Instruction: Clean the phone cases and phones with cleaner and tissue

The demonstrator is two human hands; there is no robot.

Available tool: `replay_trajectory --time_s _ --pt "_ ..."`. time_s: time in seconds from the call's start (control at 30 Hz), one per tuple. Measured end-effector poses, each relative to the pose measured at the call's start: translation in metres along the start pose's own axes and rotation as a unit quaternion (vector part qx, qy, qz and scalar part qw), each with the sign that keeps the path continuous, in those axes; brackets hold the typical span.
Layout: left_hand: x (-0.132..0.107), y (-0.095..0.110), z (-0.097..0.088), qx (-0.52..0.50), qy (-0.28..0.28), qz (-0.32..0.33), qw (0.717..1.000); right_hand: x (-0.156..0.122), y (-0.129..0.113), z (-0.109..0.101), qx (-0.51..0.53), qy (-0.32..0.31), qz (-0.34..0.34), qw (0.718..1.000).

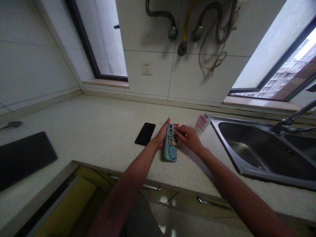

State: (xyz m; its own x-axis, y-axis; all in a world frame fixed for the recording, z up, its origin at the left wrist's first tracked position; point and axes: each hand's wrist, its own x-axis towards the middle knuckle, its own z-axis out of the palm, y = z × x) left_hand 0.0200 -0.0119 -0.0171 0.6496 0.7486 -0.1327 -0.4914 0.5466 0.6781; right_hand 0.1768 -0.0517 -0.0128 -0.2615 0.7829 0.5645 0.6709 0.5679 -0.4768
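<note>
A smartphone in a light blue cartoon-bear case (171, 146) lies back up on the speckled stone countertop (103, 115), its camera end pointing away from me. My left hand (161, 133) grips its upper left side. My right hand (189, 138) comes in from the right, with its fingertips on the upper right edge. A small dark bit shows by those fingertips, too small to identify. Left of the case, a black smartphone (145, 134) lies apart from my left hand. Beyond my right hand stands a small white-and-pink plastic bottle (202, 122).
A stainless steel double sink (254, 148) with a tap (287, 123) fills the right of the counter. A black mat (24, 158) lies at the left. Cabinet handles sit below the counter's front edge. Hoses (187, 26) hang on the tiled wall.
</note>
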Motion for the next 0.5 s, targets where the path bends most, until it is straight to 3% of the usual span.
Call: replay_trajectory --time_s 0.27,0.5 --pt "-0.0007 -0.0033 0.0025 0.049 -0.046 -0.024 0.997 -0.0001 -0.0053 -0.003 -0.031 -0.012 -0.005 0.999" --pt "-0.0034 -0.0029 0.006 0.048 -0.072 -0.023 0.996 0.0011 -0.0008 -0.007 -0.054 0.128 0.051 0.989"
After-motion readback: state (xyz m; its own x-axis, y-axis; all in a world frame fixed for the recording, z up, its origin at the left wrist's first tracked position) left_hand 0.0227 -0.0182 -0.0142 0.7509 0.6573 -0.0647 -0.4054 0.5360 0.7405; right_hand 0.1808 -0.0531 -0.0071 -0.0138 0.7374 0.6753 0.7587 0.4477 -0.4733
